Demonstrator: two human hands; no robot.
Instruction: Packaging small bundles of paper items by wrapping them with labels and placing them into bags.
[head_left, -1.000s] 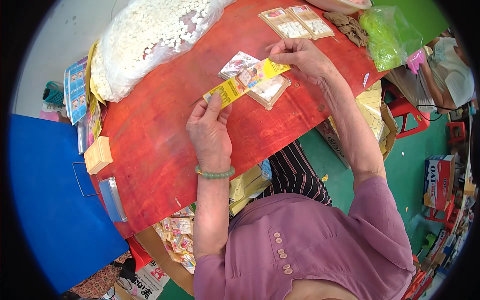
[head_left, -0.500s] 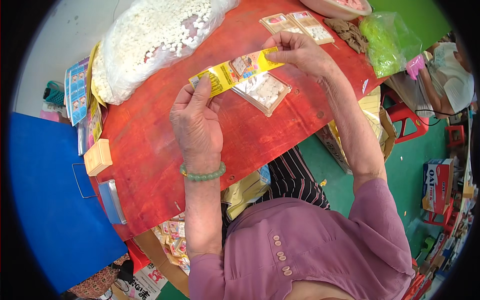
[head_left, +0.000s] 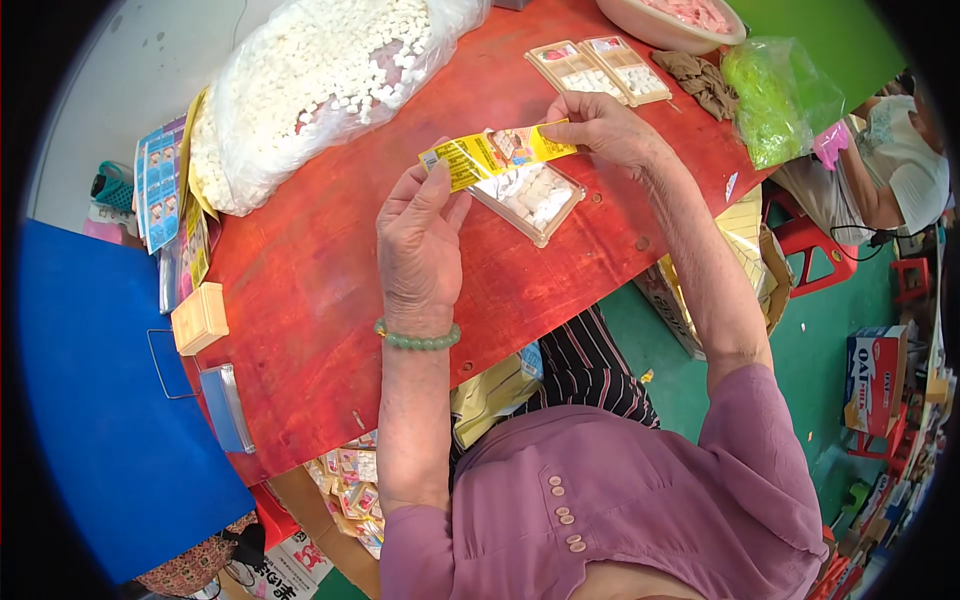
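Both hands hold a long yellow printed paper label [head_left: 497, 152] stretched above the red table [head_left: 310, 290]. My left hand [head_left: 420, 235] pinches its left end; my right hand [head_left: 600, 130] pinches its right end. Right under the label lies a clear plastic tray [head_left: 530, 200] filled with small white pieces. A green bead bracelet sits on my left wrist.
A big clear bag of white pieces [head_left: 320, 80] fills the table's far left. Two filled trays [head_left: 600, 70], a brown bundle [head_left: 700, 75], a green bag [head_left: 775, 95] and a pink-filled bowl [head_left: 670, 20] lie far right. A tan block [head_left: 200, 318] and stacked clear lids [head_left: 227, 405] rest at the left edge.
Both hands lifted the yellow label off the tray and stretched it out above it; the left hand moved up and away from the table.
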